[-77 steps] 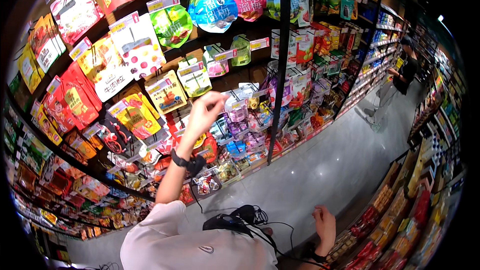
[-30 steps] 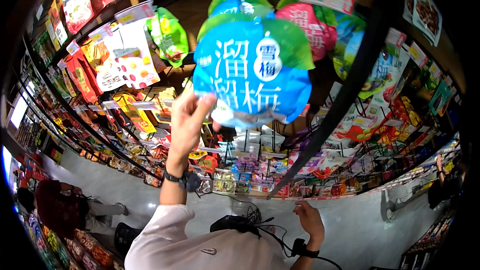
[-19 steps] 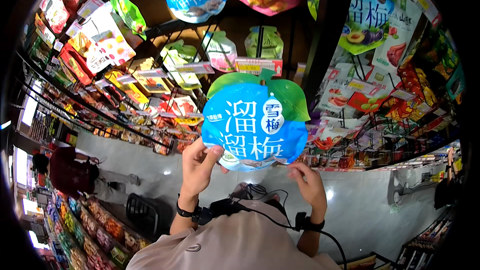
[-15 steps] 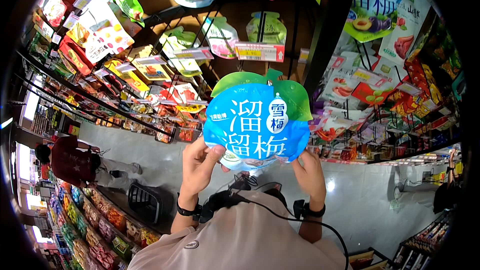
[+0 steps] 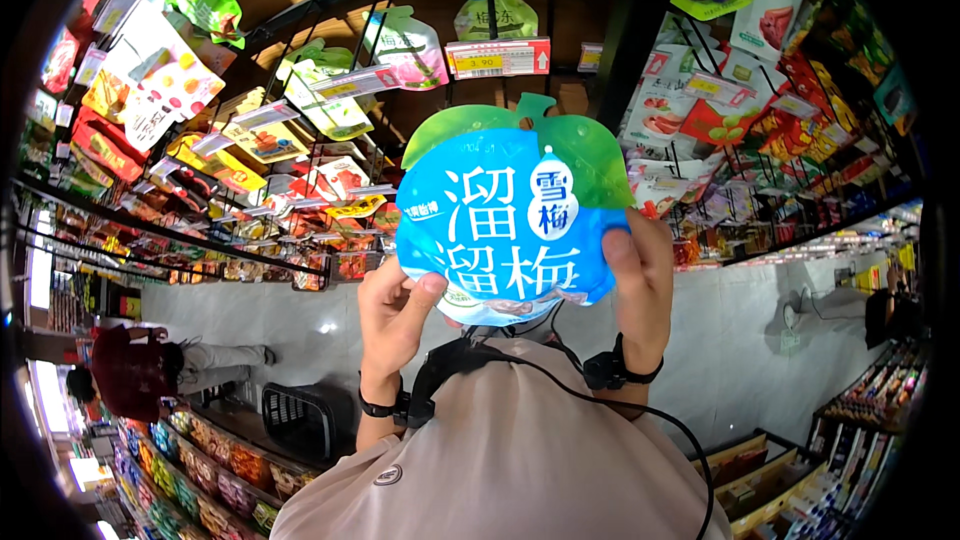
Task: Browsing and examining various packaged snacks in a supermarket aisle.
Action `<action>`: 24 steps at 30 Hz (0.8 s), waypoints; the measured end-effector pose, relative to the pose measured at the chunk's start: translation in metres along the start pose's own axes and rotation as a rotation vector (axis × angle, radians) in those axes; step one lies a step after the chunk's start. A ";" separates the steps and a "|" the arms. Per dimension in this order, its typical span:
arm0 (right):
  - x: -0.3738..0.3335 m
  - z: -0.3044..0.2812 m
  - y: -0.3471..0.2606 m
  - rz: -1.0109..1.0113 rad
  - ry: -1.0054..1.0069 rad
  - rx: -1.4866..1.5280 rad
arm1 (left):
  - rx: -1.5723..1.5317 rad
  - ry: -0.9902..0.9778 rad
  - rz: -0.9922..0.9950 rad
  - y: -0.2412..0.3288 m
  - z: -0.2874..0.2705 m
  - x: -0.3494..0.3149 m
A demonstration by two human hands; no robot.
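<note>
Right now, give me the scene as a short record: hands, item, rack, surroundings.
left_hand: left hand pinching the bag's lower left edge, thumb on front
right_hand: right hand gripping the right edge, thumb on front
item: blue bag, green leaf-shaped top, front facing the camera
rack: green pouch hanging beyond the bag, price tag below it
lower_left: black basket
people: person in dark red top, left; another person, far right, partly cut off
</note>
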State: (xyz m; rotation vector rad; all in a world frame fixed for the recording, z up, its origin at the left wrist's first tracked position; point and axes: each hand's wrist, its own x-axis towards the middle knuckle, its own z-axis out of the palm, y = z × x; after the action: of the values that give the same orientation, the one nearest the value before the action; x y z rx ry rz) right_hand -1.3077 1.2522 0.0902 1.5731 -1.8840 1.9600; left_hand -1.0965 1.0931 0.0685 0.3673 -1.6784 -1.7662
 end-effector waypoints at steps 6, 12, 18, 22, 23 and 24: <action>0.007 0.012 -0.024 0.232 0.064 0.058 | -0.040 -0.045 0.035 -0.012 -0.010 0.009; 0.010 0.023 -0.030 0.287 0.143 -0.048 | -0.033 -0.114 0.069 -0.022 -0.023 0.019; 0.011 0.030 -0.026 0.265 0.149 0.026 | -0.040 -0.158 0.065 -0.022 -0.028 0.025; 0.009 0.028 -0.025 0.320 0.137 0.040 | -0.104 -0.137 0.018 -0.022 -0.022 0.022; 0.009 0.030 -0.025 0.327 0.140 0.059 | -0.129 -0.145 -0.003 -0.022 -0.023 0.022; 0.010 0.031 -0.025 0.322 0.137 0.061 | -0.127 -0.142 0.002 -0.023 -0.025 0.022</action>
State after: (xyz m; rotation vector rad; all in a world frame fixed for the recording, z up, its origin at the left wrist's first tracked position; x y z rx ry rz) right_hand -1.2781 1.2303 0.1082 1.1682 -2.1493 2.1991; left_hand -1.1039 1.0589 0.0485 0.1873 -1.6509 -1.9248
